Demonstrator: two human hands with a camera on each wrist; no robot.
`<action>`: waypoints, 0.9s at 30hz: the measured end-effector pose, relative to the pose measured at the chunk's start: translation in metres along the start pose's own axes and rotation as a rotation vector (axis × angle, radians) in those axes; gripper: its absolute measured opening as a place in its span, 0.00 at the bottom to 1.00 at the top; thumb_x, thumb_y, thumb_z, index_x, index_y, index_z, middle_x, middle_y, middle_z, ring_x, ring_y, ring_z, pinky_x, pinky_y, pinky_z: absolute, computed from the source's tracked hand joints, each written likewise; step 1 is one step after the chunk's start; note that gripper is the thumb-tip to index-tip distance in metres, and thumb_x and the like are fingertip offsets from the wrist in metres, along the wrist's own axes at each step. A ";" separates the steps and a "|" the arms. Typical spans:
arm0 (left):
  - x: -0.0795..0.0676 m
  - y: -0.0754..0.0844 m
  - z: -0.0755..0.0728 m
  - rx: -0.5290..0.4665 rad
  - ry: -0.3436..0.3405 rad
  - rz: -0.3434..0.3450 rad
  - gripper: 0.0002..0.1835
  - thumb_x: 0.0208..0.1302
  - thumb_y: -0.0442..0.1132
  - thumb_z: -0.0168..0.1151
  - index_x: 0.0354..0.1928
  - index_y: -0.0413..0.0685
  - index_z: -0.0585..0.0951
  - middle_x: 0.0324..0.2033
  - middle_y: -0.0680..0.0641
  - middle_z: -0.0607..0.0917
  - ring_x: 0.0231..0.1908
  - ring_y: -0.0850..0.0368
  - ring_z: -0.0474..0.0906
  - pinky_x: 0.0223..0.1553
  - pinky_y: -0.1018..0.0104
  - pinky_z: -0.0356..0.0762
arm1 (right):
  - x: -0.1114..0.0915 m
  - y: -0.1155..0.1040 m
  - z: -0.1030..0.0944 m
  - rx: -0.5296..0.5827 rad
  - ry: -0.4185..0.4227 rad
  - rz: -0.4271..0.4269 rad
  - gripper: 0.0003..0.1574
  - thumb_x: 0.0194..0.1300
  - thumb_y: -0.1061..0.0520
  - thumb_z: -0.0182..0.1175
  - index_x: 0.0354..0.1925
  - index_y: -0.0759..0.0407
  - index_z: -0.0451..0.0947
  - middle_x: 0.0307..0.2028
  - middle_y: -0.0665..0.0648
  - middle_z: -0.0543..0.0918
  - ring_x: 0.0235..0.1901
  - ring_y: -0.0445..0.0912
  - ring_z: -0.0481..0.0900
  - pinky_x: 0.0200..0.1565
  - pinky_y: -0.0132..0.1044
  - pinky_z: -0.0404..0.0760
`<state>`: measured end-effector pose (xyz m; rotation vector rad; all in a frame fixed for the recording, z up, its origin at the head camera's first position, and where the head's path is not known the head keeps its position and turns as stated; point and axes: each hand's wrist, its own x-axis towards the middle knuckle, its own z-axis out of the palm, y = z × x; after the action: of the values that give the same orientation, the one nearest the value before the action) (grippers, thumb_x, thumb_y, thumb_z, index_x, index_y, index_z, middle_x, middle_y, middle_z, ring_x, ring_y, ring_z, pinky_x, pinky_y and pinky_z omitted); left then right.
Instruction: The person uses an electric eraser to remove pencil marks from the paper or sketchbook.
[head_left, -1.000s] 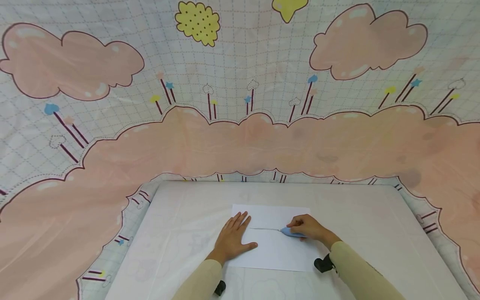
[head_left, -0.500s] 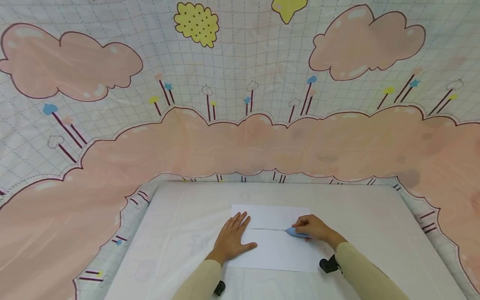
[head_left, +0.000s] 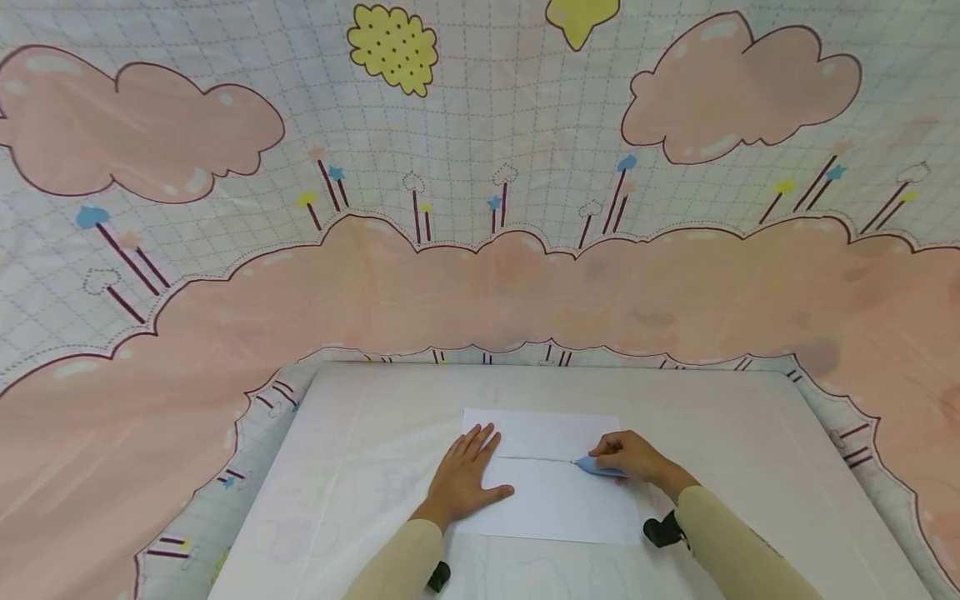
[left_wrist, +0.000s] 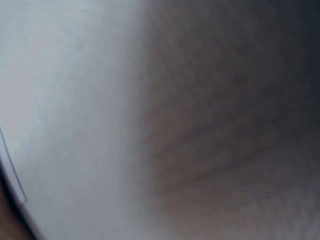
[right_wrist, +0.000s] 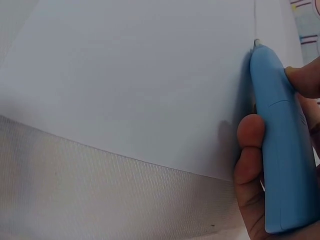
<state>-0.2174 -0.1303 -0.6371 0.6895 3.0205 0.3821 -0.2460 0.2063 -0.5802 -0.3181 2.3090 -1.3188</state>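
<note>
A white sheet of paper (head_left: 555, 508) lies on the table. My left hand (head_left: 465, 475) rests flat on its left part, fingers spread and thumb out to the side. In my right hand (head_left: 633, 458) I grip a chunky blue 3D pen (right_wrist: 282, 145), thumb on one side and curled fingers on the other. Its small pale tip is right at the paper, pointing left in the head view. From the tip a thin grey line (head_left: 532, 458) runs left across the sheet toward my left hand. The left wrist view is a blur of skin and pale surface.
The white-covered table (head_left: 360, 425) extends around the sheet on all sides. Behind and beside it hangs a cloth (head_left: 480, 292) printed with pink clouds. Dark wrist-camera mounts (head_left: 662, 530) stick out by both sleeves.
My right hand has slid a little to the right with the 3D pen, and the grey line has grown longer behind its tip. The left hand and the paper have stayed put.
</note>
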 end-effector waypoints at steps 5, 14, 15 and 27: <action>-0.001 0.002 -0.004 -0.029 -0.007 -0.006 0.53 0.59 0.80 0.41 0.78 0.56 0.53 0.78 0.54 0.49 0.78 0.54 0.41 0.76 0.51 0.46 | 0.001 0.002 0.000 0.000 0.003 -0.005 0.07 0.61 0.60 0.64 0.36 0.64 0.82 0.50 0.66 0.83 0.34 0.44 0.73 0.26 0.33 0.80; -0.001 0.003 -0.003 -0.027 -0.010 -0.011 0.53 0.59 0.80 0.41 0.78 0.56 0.53 0.78 0.54 0.49 0.78 0.54 0.41 0.76 0.51 0.45 | 0.002 0.001 0.001 0.005 0.001 -0.017 0.07 0.62 0.60 0.64 0.37 0.65 0.83 0.48 0.65 0.83 0.32 0.45 0.73 0.26 0.33 0.80; -0.002 0.003 -0.003 -0.023 -0.007 -0.010 0.53 0.58 0.80 0.42 0.78 0.56 0.53 0.78 0.54 0.49 0.78 0.54 0.41 0.76 0.51 0.45 | 0.002 0.001 0.001 0.006 -0.001 -0.018 0.07 0.62 0.60 0.64 0.37 0.65 0.83 0.48 0.65 0.83 0.32 0.45 0.73 0.26 0.32 0.80; -0.004 0.004 0.002 0.010 0.032 0.000 0.53 0.58 0.80 0.43 0.77 0.54 0.55 0.78 0.53 0.52 0.77 0.52 0.45 0.75 0.50 0.50 | 0.005 0.000 0.008 0.008 -0.003 -0.036 0.09 0.61 0.61 0.64 0.38 0.65 0.83 0.46 0.63 0.83 0.28 0.44 0.73 0.25 0.32 0.79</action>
<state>-0.2114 -0.1279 -0.6378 0.6899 3.0544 0.3815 -0.2460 0.1982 -0.5849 -0.3607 2.3053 -1.3432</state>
